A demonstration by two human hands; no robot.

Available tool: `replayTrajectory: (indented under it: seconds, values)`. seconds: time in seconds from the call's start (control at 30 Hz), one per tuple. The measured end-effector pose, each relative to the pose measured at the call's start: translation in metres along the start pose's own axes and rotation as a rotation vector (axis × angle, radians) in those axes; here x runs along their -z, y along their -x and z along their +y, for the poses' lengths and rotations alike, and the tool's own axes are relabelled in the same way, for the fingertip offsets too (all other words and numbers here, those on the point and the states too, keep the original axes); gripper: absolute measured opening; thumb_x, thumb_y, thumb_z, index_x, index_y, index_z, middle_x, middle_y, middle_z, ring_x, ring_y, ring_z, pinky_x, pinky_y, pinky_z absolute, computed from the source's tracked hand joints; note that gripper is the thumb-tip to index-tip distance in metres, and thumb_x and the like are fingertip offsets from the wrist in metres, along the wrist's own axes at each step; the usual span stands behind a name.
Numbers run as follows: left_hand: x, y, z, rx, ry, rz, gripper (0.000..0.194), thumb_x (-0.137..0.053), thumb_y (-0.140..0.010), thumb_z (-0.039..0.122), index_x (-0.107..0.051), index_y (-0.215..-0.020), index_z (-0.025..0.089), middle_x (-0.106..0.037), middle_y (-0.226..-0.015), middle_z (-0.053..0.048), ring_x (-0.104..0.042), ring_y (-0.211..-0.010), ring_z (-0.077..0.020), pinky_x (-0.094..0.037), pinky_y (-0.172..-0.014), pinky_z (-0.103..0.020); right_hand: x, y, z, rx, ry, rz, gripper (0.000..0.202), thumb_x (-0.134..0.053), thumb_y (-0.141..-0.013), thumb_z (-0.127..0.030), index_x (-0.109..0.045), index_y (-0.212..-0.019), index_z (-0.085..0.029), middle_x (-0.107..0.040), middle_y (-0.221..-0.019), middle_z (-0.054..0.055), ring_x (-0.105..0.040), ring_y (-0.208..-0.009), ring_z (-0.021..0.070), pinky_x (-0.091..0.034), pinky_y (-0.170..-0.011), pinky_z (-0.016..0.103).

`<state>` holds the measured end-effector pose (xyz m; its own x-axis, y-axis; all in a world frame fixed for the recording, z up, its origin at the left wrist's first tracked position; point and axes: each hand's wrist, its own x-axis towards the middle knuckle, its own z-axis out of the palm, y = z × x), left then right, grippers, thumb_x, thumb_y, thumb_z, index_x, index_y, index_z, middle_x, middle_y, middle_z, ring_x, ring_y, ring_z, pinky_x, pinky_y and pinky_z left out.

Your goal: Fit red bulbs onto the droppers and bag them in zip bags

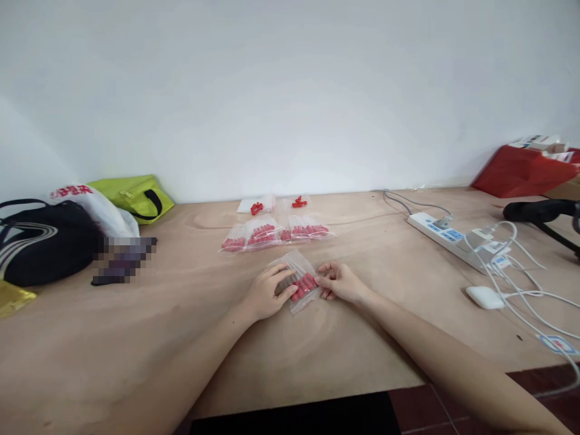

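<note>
A clear plastic bag [296,261] with several red pieces [304,284] inside lies on the table between my hands. My left hand [270,291] rests on its left side, thumb on the lower red pieces and fingers over the upper left edge. My right hand [339,283] touches the right edge with thumb and curled fingers. Farther back, several filled bags [263,232] of red pieces lie in a row. Behind them are a few loose-looking red pieces [257,208] on flat bags, and another small red cluster [299,202] to the right.
On the wooden table [203,362], a power strip [448,238], white cables and a white case [484,297] lie right. A red bag [521,172] stands back right. Left are a black bag [54,248], a white bag [109,211] and a green bag [131,192].
</note>
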<state>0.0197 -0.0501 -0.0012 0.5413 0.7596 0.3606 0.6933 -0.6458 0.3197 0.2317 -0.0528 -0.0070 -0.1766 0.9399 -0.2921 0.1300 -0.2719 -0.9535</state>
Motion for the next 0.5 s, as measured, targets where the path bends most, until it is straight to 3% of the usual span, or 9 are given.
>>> replayTrajectory:
  seconds: [0.1,0.23,0.3,0.4,0.5]
  values:
    - [-0.006,-0.01,-0.008,-0.119,0.031,-0.056,0.029,-0.046,-0.085,0.033,-0.058,-0.11,0.022,-0.054,-0.119,-0.008,-0.052,-0.107,-0.0227,-0.045,-0.088,-0.039,0.0,0.0,0.001,0.029,-0.006,0.009,0.024,-0.062,-0.071,-0.016,-0.043,-0.086,-0.017,-0.052,-0.041,-0.009,-0.054,-0.036,0.009,-0.043,-0.036,0.015]
    - [-0.009,-0.022,-0.015,-0.097,0.025,0.192,0.026,-0.046,-0.085,0.031,-0.062,-0.1,0.015,-0.058,-0.108,-0.012,-0.054,-0.103,-0.0234,-0.044,-0.089,-0.04,0.003,-0.007,0.005,0.073,-0.076,0.105,0.023,-0.06,-0.074,-0.018,-0.042,-0.088,-0.017,-0.052,-0.049,-0.008,-0.057,-0.042,0.009,-0.048,-0.044,0.018]
    - [-0.006,-0.019,-0.011,-0.15,0.067,0.206,0.027,-0.05,-0.083,0.033,-0.061,-0.101,0.016,-0.059,-0.104,-0.011,-0.056,-0.1,-0.0213,-0.046,-0.087,-0.037,0.008,-0.007,0.008,0.149,-0.065,0.052,0.025,-0.06,-0.074,-0.022,-0.043,-0.092,-0.017,-0.054,-0.059,-0.006,-0.058,-0.048,0.0079,-0.05,-0.049,0.02]
    - [-0.001,-0.005,0.0,-0.258,0.076,0.078,0.039,-0.06,-0.075,0.038,-0.056,-0.109,0.02,-0.058,-0.109,-0.009,-0.055,-0.101,-0.021,-0.048,-0.086,-0.035,0.021,-0.003,0.014,0.376,0.103,-0.116,0.035,-0.063,-0.07,-0.026,-0.048,-0.099,-0.017,-0.056,-0.078,-0.001,-0.058,-0.058,0.0075,-0.051,-0.055,0.021]
    - [-0.001,0.005,0.002,-0.265,0.046,0.081,0.031,-0.055,-0.08,0.031,-0.057,-0.108,0.02,-0.06,-0.107,-0.008,-0.059,-0.096,-0.0189,-0.051,-0.082,-0.033,0.032,-0.001,0.018,0.703,0.38,-0.127,0.025,-0.057,-0.073,-0.021,-0.054,-0.098,-0.017,-0.055,-0.093,0.005,-0.059,-0.076,0.011,-0.051,-0.066,0.025]
